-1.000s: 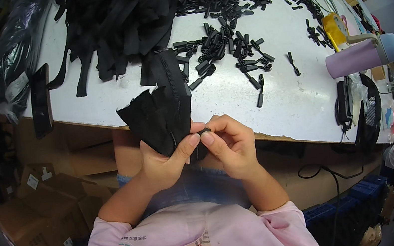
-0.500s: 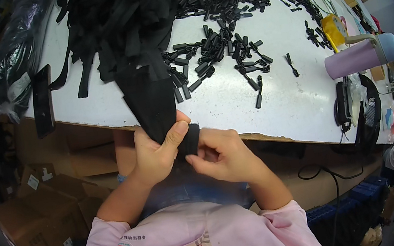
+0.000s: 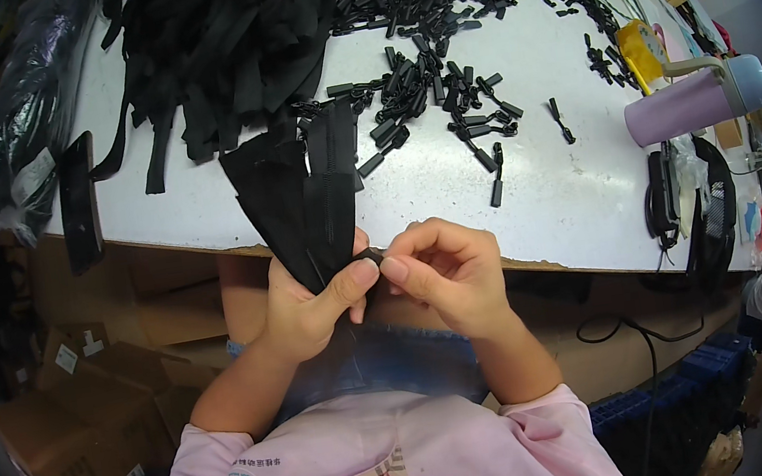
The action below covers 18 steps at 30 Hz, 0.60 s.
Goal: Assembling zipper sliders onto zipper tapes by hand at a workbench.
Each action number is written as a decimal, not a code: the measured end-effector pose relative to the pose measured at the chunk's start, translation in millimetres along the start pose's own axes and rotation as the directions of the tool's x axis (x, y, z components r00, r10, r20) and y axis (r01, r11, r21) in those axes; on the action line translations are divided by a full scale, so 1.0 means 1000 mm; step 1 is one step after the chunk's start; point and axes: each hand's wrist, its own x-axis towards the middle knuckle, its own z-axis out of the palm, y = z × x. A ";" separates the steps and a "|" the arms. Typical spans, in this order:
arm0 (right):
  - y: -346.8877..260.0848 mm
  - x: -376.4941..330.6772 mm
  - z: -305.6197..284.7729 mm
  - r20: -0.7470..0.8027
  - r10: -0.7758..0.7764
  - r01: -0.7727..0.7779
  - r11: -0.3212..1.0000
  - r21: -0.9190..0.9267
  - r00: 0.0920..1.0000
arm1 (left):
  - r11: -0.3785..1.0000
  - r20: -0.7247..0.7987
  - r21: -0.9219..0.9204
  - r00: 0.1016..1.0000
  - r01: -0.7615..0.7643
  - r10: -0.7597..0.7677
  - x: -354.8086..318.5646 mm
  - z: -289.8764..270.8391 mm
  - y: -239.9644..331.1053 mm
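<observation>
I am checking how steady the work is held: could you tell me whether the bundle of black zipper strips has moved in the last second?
Yes. The bundle of black zipper strips swung left, then back right, against the table edge.

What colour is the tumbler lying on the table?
The tumbler is lilac with a pale blue lid, seen in the head view.

Bright even light, sharp centre; bowed, dark-vignetted fisheye edges

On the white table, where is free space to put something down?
Bare white tabletop lies between the scattered black plastic sliders and the lilac tumbler. Another patch sits near the front edge. The back is crowded with black fabric strips.
</observation>
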 end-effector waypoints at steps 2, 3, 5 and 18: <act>0.003 0.002 0.007 -0.061 -0.115 0.113 0.993 -0.039 0.991 | 1.000 -0.023 0.017 1.000 -0.015 0.016 0.000 0.004 0.000; 0.005 0.002 0.005 -0.063 -0.113 0.111 0.993 -0.040 0.992 | 0.995 -0.058 0.090 0.997 -0.047 0.053 -0.001 0.007 0.000; 0.010 0.003 -0.002 -0.037 -0.117 0.109 0.980 -0.167 0.992 | 0.984 -0.089 0.160 0.992 -0.075 0.090 -0.002 0.007 -0.002; -0.019 0.053 -0.053 0.055 -0.376 -0.001 -0.148 -0.989 0.925 | 0.991 -0.047 -0.135 0.998 0.024 -0.030 0.000 -0.004 -0.004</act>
